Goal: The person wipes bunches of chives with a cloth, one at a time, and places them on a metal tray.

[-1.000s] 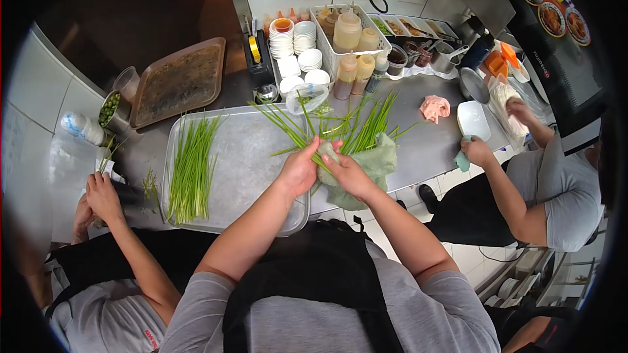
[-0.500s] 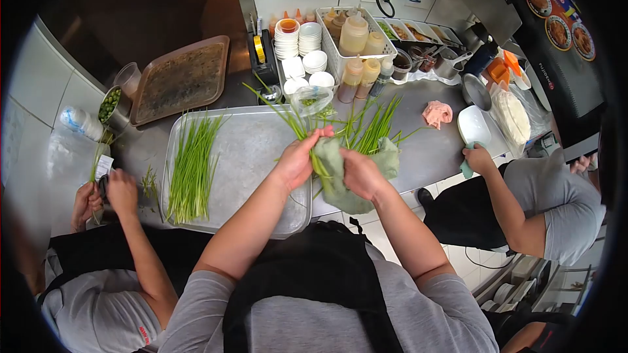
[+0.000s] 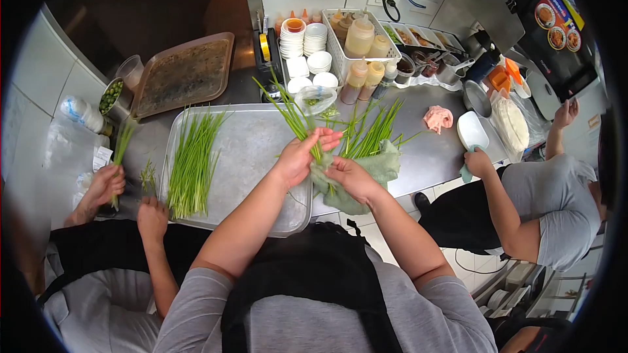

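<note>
My left hand (image 3: pixel 297 157) is closed round a bunch of long green stalks (image 3: pixel 292 114) above the right edge of a metal tray (image 3: pixel 245 150). Just right of it, my right hand (image 3: pixel 354 180) pinches a part of a green cloth (image 3: pixel 386 165) wrapped about the lower stalks. The rest of this cloth lies on the counter, partly over another pile of green stalks (image 3: pixel 376 131). A large bundle of green stalks (image 3: pixel 193 163) lies on the tray's left side.
At the left, a co-worker's hands (image 3: pixel 104 186) hold more stalks. Another co-worker's hand (image 3: pixel 479 160) holds a cloth by a white bowl (image 3: pixel 472 131). Sauce bottles (image 3: pixel 358 75), stacked white cups (image 3: pixel 315 39), a brown tray (image 3: pixel 183 68) and a pink cloth (image 3: pixel 437 119) are behind.
My right hand has drawn the cloth closer round the stalks below my left hand. The left co-worker's hands have moved apart; the right co-worker's other hand has risen.
</note>
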A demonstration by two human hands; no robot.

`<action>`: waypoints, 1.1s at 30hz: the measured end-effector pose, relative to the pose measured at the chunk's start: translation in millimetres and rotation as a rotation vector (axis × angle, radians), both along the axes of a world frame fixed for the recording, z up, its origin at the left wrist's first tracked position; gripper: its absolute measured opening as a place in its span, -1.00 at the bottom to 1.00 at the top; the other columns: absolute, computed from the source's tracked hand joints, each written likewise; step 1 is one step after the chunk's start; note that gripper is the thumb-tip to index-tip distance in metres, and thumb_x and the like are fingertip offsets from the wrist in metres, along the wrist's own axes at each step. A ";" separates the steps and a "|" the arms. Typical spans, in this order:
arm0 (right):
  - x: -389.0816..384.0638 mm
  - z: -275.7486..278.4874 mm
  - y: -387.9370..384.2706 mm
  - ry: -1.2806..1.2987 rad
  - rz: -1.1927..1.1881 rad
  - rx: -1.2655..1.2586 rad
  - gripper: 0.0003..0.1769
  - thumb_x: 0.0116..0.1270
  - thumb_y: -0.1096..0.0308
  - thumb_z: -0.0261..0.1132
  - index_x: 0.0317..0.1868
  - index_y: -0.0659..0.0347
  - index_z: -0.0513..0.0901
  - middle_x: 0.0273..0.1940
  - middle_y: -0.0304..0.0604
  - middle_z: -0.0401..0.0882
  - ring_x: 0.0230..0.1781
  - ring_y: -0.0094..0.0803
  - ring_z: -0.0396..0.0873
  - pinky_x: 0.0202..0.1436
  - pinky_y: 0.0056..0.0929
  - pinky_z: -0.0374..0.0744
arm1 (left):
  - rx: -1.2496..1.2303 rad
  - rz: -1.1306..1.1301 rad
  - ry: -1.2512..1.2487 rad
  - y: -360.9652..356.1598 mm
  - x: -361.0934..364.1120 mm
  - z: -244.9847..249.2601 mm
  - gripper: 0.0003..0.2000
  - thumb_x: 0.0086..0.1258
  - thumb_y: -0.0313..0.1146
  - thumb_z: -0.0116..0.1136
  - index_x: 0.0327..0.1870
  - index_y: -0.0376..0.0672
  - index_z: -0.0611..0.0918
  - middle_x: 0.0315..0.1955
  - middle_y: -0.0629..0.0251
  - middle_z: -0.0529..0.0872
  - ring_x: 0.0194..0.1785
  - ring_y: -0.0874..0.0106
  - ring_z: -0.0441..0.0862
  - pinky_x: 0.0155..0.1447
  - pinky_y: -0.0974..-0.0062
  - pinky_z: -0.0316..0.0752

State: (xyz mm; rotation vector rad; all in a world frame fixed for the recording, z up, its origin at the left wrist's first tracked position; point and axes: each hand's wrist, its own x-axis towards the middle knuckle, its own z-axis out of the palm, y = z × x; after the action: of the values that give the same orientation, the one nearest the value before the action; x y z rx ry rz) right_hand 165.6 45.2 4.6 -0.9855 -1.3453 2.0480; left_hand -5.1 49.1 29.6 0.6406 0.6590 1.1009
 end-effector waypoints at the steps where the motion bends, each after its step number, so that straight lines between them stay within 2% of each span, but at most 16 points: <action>1: -3.0 2.0 -0.9 -0.001 0.005 0.002 -0.72 0.48 0.25 0.13 -0.04 0.29 0.62 -0.15 -0.28 0.61 -0.15 -0.66 0.46 -0.04 -0.58 0.45 | 0.002 0.005 -0.001 -1.5 2.2 -2.4 -0.66 0.59 -0.09 -0.21 0.05 -0.14 0.53 0.21 0.15 0.53 0.35 0.27 0.37 0.40 0.21 0.22; 3: -7.2 5.3 -1.5 0.062 -0.142 -0.102 -0.72 0.49 0.22 0.12 -0.04 0.25 0.63 -0.17 -0.30 0.61 -0.14 -0.66 0.47 -0.04 -0.59 0.46 | 0.047 -0.004 0.135 -5.8 7.5 -8.7 -0.66 0.58 -0.14 -0.16 0.07 -0.21 0.52 0.19 0.12 0.55 0.34 0.28 0.39 0.38 0.24 0.27; 6: -6.7 -2.2 2.9 0.009 -0.199 -0.090 -0.73 0.49 0.23 0.13 -0.01 0.24 0.61 -0.16 -0.33 0.60 -0.14 -0.67 0.48 -0.03 -0.61 0.46 | -0.009 -0.058 0.025 -14.7 10.0 -1.4 -0.65 0.57 -0.16 -0.14 0.09 -0.24 0.52 0.19 0.08 0.54 0.34 0.29 0.40 0.38 0.28 0.29; 10: -0.6 7.7 -5.2 -0.008 -0.093 -0.099 -0.73 0.48 0.24 0.15 -0.03 0.25 0.62 -0.18 -0.33 0.62 -0.19 -0.68 0.50 -0.05 -0.63 0.46 | -0.001 -0.091 0.008 -14.3 4.6 -3.6 -0.65 0.57 -0.17 -0.14 0.12 -0.24 0.50 0.20 0.06 0.53 0.34 0.28 0.40 0.40 0.30 0.25; 12: -2.0 6.9 -11.3 0.056 -0.077 -0.028 -0.70 0.50 0.19 0.13 -0.08 0.26 0.63 -0.24 -0.31 0.63 -0.26 -0.68 0.51 -0.10 -0.60 0.49 | -0.040 -0.015 -0.011 -14.4 1.3 0.7 -0.65 0.58 -0.19 -0.17 0.16 -0.26 0.46 0.21 0.05 0.52 0.32 0.26 0.42 0.41 0.31 0.26; 16: 14.9 -4.3 -11.3 0.020 -0.018 -0.067 -0.70 0.49 0.19 0.14 -0.06 0.27 0.62 -0.23 -0.31 0.64 -0.24 -0.66 0.54 -0.13 -0.56 0.53 | -0.001 0.064 -0.104 -7.9 -9.4 -8.3 -0.65 0.58 -0.22 -0.17 0.20 -0.27 0.41 0.22 0.05 0.51 0.35 0.24 0.40 0.38 0.30 0.32; 18: 24.4 -15.8 -9.1 0.009 -0.082 -0.181 -0.63 0.50 0.13 0.10 0.03 0.28 0.57 -0.14 -0.24 0.65 -0.16 -0.54 0.60 -0.07 -0.47 0.57 | -0.071 0.145 -0.145 -8.4 -11.8 -3.4 -0.65 0.58 -0.23 -0.15 0.23 -0.26 0.38 0.00 0.18 0.60 0.15 0.34 0.52 0.31 0.33 0.40; 19: 30.1 -16.0 -9.2 0.008 -0.081 -0.180 -0.63 0.50 0.13 0.10 0.03 0.28 0.57 -0.14 -0.24 0.65 -0.16 -0.54 0.60 -0.07 -0.47 0.57 | -0.070 0.146 -0.146 -7.6 -15.3 -7.6 -0.65 0.58 -0.23 -0.15 0.23 -0.26 0.38 0.00 0.18 0.60 0.15 0.34 0.52 0.31 0.33 0.40; 21: 38.3 -14.9 -8.6 0.288 -0.217 -0.464 -0.50 0.52 0.00 0.00 0.20 0.22 0.46 0.08 -0.14 0.58 0.04 -0.33 0.58 0.13 -0.30 0.53 | -0.040 0.118 -0.205 -5.4 -23.0 -16.0 -0.67 0.57 -0.29 -0.12 0.25 -0.21 0.37 -0.26 0.36 0.50 -0.13 0.47 0.49 0.19 0.40 0.45; 22: 38.7 -10.0 -9.7 0.287 -0.215 -0.462 -0.50 0.52 0.00 0.00 0.20 0.22 0.46 0.08 -0.14 0.58 0.04 -0.33 0.58 0.13 -0.30 0.53 | -0.037 0.120 -0.206 -7.1 -21.0 -9.7 -0.67 0.57 -0.29 -0.12 0.25 -0.21 0.37 -0.26 0.36 0.50 -0.13 0.47 0.49 0.19 0.40 0.45; 24: 39.1 3.9 -13.0 0.560 -0.252 -0.559 -0.40 0.51 -0.12 -0.09 0.33 0.13 0.33 0.25 -0.09 0.45 0.22 -0.20 0.47 0.31 -0.13 0.39 | -0.140 0.098 0.006 -13.5 -14.7 8.9 -0.68 0.54 -0.33 -0.10 0.25 -0.17 0.38 -0.37 0.44 0.34 -0.31 0.52 0.36 0.07 0.45 0.45; 25: 41.4 1.8 -11.9 0.615 -0.198 -0.573 -0.44 0.52 -0.06 -0.09 0.39 0.05 0.26 0.34 -0.14 0.35 0.32 -0.20 0.36 0.39 -0.08 0.28 | -0.138 0.097 0.007 -14.5 -14.8 7.0 -0.68 0.54 -0.33 -0.10 0.25 -0.17 0.38 -0.37 0.44 0.34 -0.31 0.52 0.36 0.07 0.45 0.45; 27: 43.5 -1.6 -11.4 0.662 -0.185 -0.580 -0.47 0.51 0.01 -0.07 0.37 0.05 0.27 0.31 -0.14 0.39 0.32 -0.20 0.36 0.37 -0.08 0.29 | -0.126 -0.049 0.079 -15.7 -13.2 -1.9 -0.69 0.52 -0.35 -0.07 0.22 -0.16 0.39 -0.32 0.42 0.40 -0.24 0.52 0.42 0.02 0.46 0.43; 29: 45.6 -5.9 -11.1 0.708 -0.174 -0.587 -0.51 0.51 0.08 -0.06 0.36 0.05 0.29 0.28 -0.14 0.42 0.31 -0.21 0.37 0.36 -0.08 0.30 | -0.123 -0.065 0.175 -17.0 -8.8 -10.3 -0.71 0.51 -0.35 -0.06 0.20 -0.16 0.40 -0.29 0.40 0.43 -0.23 0.52 0.43 0.02 0.46 0.44; 31: 44.6 -15.3 -9.8 0.635 -0.216 -0.490 -0.58 0.46 0.29 0.00 0.31 0.05 0.33 0.21 -0.17 0.47 0.24 -0.24 0.45 0.27 -0.13 0.42 | -0.119 -0.075 0.272 -18.1 -5.1 -16.7 -0.73 0.51 -0.36 -0.05 0.18 -0.16 0.41 -0.26 0.37 0.45 -0.22 0.52 0.44 0.01 0.46 0.45; 33: 43.1 -10.9 -15.7 0.562 -0.275 -0.392 -0.59 0.44 0.33 0.04 0.28 0.05 0.35 0.17 -0.19 0.50 0.18 -0.28 0.49 0.20 -0.17 0.48 | 0.065 0.041 0.617 -18.4 -2.0 -21.4 -0.78 0.50 -0.39 -0.01 0.10 -0.16 0.44 -0.27 0.36 0.49 -0.28 0.54 0.47 -0.07 0.53 0.47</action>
State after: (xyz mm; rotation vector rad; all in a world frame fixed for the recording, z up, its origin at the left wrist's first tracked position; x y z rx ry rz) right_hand 208.7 29.5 -6.3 -0.6190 -0.5061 2.1807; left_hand -7.1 30.8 8.2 1.0419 1.1707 0.9620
